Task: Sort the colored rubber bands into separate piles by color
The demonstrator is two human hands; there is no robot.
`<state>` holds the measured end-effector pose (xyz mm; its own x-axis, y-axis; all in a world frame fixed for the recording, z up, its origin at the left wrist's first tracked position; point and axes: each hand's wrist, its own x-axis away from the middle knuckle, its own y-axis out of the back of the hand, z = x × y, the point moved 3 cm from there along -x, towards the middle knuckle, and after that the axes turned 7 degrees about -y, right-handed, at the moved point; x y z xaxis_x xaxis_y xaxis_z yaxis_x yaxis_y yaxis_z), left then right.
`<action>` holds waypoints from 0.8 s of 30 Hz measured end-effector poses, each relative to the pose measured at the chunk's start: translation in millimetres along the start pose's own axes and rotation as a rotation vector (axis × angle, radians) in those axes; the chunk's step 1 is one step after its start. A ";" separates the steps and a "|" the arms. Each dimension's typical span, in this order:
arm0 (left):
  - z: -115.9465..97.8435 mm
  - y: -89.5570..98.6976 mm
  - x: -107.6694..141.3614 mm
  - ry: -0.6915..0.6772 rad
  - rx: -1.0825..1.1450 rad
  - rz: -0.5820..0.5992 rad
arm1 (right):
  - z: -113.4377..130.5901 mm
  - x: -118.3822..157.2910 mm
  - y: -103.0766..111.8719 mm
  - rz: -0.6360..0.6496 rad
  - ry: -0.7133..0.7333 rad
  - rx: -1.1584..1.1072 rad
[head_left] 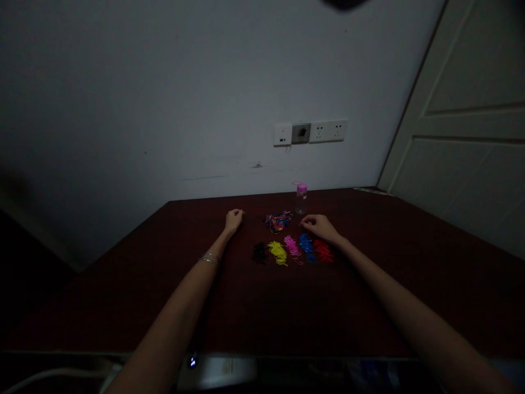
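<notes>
A mixed pile of thin, many-coloured stringy bands (279, 221) lies on the dark red table between my hands. Nearer to me, bands sorted by colour form a row: black bands (259, 252), yellow bands (278, 253), pink bands (292, 247), blue bands (307, 247) and red bands (324, 251). My left hand (234, 220) rests left of the mixed pile with its fingers curled closed; what they hold, if anything, is hidden. My right hand (321, 226) is just beyond the blue and red bands, thumb and fingers pinched together. Anything in that pinch is too small to name.
Behind my right hand stands a clear bottle (301, 203) with a pink lid, close to the wall. Wall sockets (327, 131) sit above the table (164, 273). A pale panelled door (459, 137) is on the right. Below the front edge lies a silvery device (221, 372) with lit digits.
</notes>
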<state>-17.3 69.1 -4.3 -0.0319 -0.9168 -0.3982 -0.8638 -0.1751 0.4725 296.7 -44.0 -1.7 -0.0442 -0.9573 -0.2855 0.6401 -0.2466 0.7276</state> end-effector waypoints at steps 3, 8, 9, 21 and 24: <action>-0.6 0.3 1.0 -0.003 0.002 0.006 | 8.7 -4.7 1.0 0.002 0.013 0.074; -0.9 0.7 1.8 -0.014 0.018 0.001 | 21.6 -15.0 -1.4 0.029 0.015 0.195; -0.7 0.7 1.8 -0.012 0.018 -0.001 | 23.7 -16.9 -2.8 0.033 0.014 0.220; 1.5 -1.2 1.1 -0.003 0.037 0.000 | 33.7 -27.8 -19.0 0.021 -0.054 0.405; 2.2 -1.0 1.3 -0.009 0.047 0.001 | 36.0 -27.9 -18.9 0.008 -0.064 0.425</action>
<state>-17.5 68.8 -7.0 -0.0374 -0.9135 -0.4050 -0.8862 -0.1569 0.4358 258.2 -18.1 15.0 -0.0970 -0.9635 -0.2496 0.2677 -0.2668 0.9258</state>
